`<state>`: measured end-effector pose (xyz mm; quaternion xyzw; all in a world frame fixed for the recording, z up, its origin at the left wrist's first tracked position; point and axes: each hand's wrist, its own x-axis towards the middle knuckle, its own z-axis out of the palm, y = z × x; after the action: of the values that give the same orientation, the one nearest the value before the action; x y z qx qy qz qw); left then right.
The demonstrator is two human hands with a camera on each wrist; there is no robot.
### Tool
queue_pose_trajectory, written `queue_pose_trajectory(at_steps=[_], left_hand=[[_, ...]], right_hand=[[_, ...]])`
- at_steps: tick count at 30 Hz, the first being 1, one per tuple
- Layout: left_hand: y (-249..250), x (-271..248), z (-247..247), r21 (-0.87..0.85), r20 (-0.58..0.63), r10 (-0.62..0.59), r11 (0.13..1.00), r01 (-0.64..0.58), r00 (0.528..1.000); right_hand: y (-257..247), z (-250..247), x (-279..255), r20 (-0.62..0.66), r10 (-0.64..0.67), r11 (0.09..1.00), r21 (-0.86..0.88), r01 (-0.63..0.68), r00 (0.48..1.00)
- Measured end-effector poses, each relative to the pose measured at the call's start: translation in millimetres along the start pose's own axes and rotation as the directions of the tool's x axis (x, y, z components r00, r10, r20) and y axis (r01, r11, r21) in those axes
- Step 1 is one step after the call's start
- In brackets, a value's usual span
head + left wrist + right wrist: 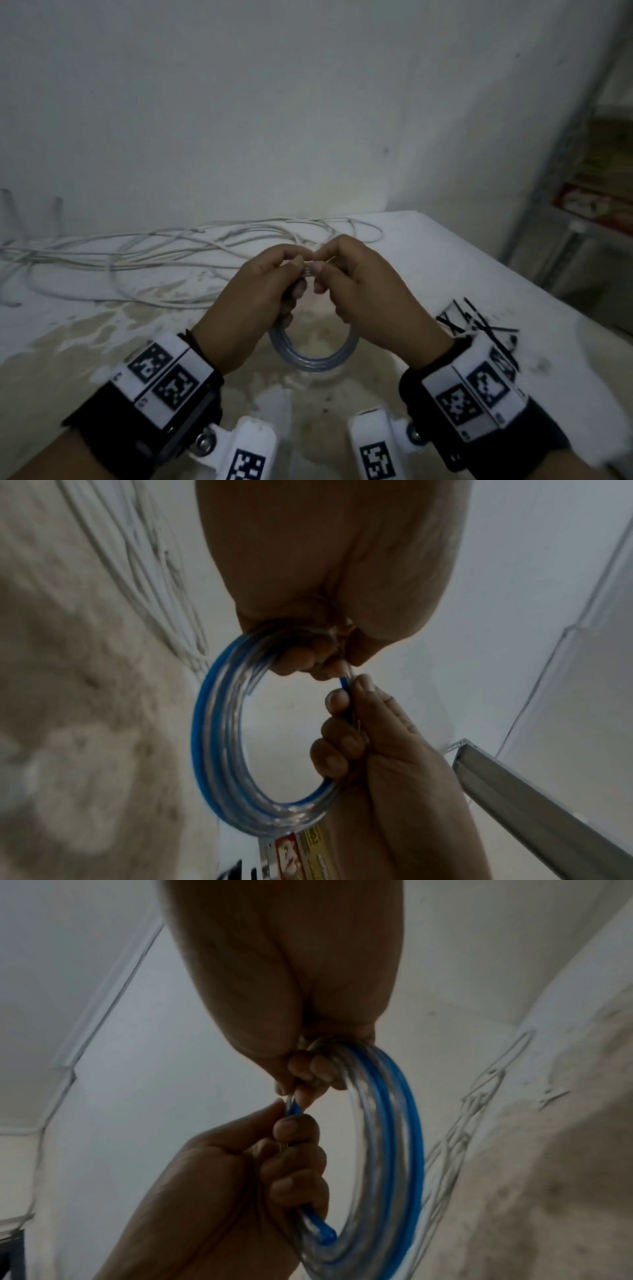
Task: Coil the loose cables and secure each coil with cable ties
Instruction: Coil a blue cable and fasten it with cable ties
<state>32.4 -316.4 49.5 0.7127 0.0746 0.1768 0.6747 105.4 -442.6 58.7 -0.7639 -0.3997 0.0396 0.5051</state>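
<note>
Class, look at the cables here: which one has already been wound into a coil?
The clear cable with the blue stripe, held by both hands. The white cable lies loose and sprawled on the table behind.

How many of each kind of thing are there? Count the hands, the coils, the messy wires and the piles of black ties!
Hands: 2, the left hand and the right hand, both gripping the coil.
Blue-and-clear coil: 1.
Tangle of loose white cable on the table: 1; I cannot tell how many cables are in it.
Pile of black cable ties: 1; too blurry to count singly.
Total: 5.
</note>
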Motion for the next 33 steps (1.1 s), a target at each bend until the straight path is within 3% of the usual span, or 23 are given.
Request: queue_pose_trajectory(at_steps=[4, 9, 12, 16, 20, 24, 29, 33], left_hand=[[-19, 5, 29, -0.004, -0.024, -0.007, 1.0, 0.007, 1.0], [-40, 3, 47, -0.093, -0.006, -0.078, 0.993, 0.077, 0.997], [-48, 3, 46, -0.145, -0.003, -0.131, 0.981, 0.129, 0.991], [-54, 4, 39, -0.219, -0.007, -0.176, 0.961, 0.17, 0.984], [-57, 5, 34, -0.272, -0.037, -0.201, 0.945, 0.184, 0.979], [-58, 3, 30, -0.304, -0.063, -0.207, 0.936, 0.179, 0.976], [-58, 2, 24, -0.325, -0.075, -0.218, 0.928, 0.183, 0.973], [-57, 3, 20, -0.354, -0.061, -0.222, 0.917, 0.186, 0.973]], right_hand=[[20, -16, -12, -0.072, 0.079, 0.995, -0.051, -0.082, 0.994], [29, -38, -25, 0.046, 0.288, 0.958, -0.019, -0.287, 0.957], [32, -63, -27, -0.011, 0.296, 0.937, -0.19, -0.293, 0.955], [39, -101, -32, -0.134, 0.323, 0.775, -0.53, -0.343, 0.937], [59, -101, -25, -0.065, 0.558, 0.51, -0.759, -0.404, 0.827], [73, -88, -13, -0.035, 0.623, 0.341, -0.887, -0.312, 0.782], [72, -75, -7, -0.01, 0.641, 0.236, -0.949, -0.209, 0.768], [73, -80, -1, -0.01, 0.648, 0.289, -0.922, -0.258, 0.762]])
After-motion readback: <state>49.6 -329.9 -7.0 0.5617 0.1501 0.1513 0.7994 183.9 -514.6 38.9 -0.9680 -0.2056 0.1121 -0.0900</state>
